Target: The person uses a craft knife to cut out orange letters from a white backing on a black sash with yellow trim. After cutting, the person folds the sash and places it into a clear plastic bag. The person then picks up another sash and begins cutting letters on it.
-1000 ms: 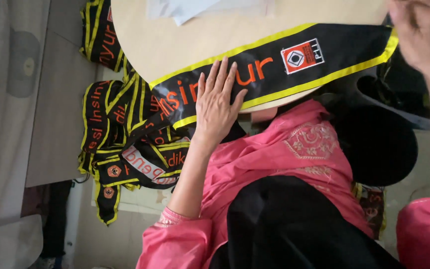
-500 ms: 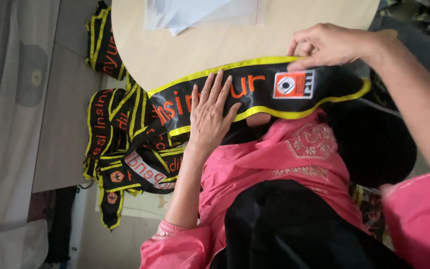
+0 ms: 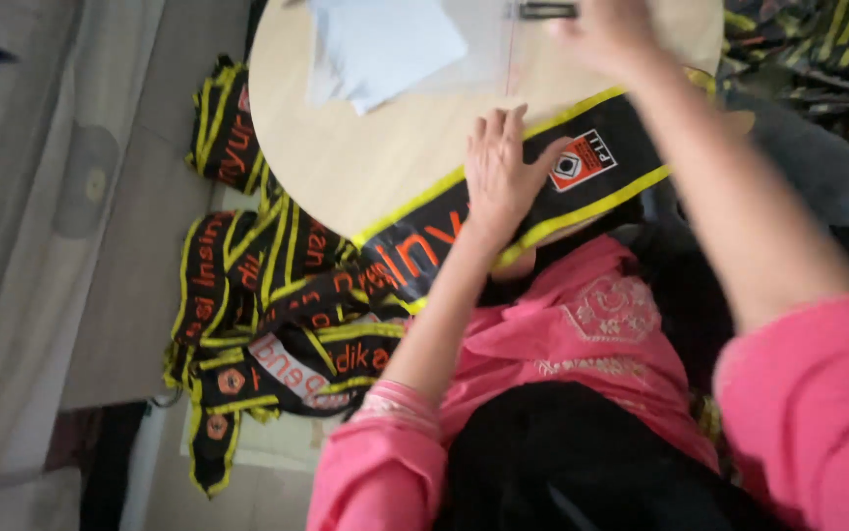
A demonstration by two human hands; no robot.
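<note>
Round wooden table (image 3: pixel 385 167) carries the black sash (image 3: pixel 601 172), soft, light and floppy; your left hand (image 3: pixel 501 177) presses it flat, open-palmed; right hand (image 3: pixel 606 34) blurred, grip unclear; take hold along its yellow edge

Between the earlier views and this one, we see the right hand (image 3: pixel 606 34) leave the sash (image 3: pixel 542 192): half a second ago it pinched the yellow-edged upper border near the orange emblem; now it is blurred at the 12 o'clock edge, over the table (image 3: pixel 385 147) beside a small dark object (image 3: pixel 547 10). The left hand (image 3: pixel 503 177) has slid toward 3 o'clock along the sash, its fingers now just beside the emblem. We note the sash lying flatter, and more pale paper (image 3: pixel 385 44) in view.
</note>
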